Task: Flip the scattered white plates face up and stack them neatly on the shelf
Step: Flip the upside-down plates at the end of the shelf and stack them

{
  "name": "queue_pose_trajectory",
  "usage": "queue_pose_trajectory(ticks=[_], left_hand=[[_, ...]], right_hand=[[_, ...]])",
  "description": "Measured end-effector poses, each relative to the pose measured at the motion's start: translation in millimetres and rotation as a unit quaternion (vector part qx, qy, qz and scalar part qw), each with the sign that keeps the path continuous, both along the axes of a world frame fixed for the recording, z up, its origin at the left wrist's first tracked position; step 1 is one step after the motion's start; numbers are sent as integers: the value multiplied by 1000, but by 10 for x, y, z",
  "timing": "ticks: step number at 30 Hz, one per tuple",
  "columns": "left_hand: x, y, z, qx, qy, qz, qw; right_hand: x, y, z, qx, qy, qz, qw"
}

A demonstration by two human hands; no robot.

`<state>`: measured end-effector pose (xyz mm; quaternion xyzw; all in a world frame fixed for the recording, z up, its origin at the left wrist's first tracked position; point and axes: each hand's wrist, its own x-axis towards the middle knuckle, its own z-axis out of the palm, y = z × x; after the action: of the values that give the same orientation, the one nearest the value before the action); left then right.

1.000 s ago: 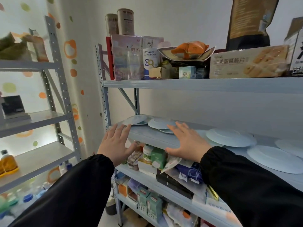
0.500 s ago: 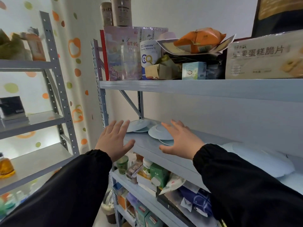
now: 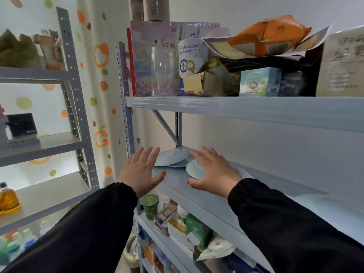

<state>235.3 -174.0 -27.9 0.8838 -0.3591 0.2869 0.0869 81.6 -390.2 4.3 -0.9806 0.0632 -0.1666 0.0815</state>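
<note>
Two white plates (image 3: 173,157) sat overlapped at the far left corner of the grey shelf (image 3: 177,182), the upper one tilted and seemingly face down, while a third white plate (image 3: 194,170) lay just right of them, partly hidden behind a hand.

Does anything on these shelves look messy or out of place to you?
Yes. At the left end of the middle shelf, white plates lie overlapping, the top one tilted and seemingly face down, not stacked. Another plate sits partly under the right hand. Above, an orange bag perches loosely on a heap.
</note>
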Motion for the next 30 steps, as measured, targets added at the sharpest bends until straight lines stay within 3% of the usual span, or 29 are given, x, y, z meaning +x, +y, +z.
queue_pose_trajectory(ticks=[18,30], left_hand=[[1989,-143,-149,12,18,-99,995],[2422,-394,-409,22,35,-172,984]], right_hand=[[1624,207,-417,20,34,-105,994],[1828,118,-758,11,74,-189,979]])
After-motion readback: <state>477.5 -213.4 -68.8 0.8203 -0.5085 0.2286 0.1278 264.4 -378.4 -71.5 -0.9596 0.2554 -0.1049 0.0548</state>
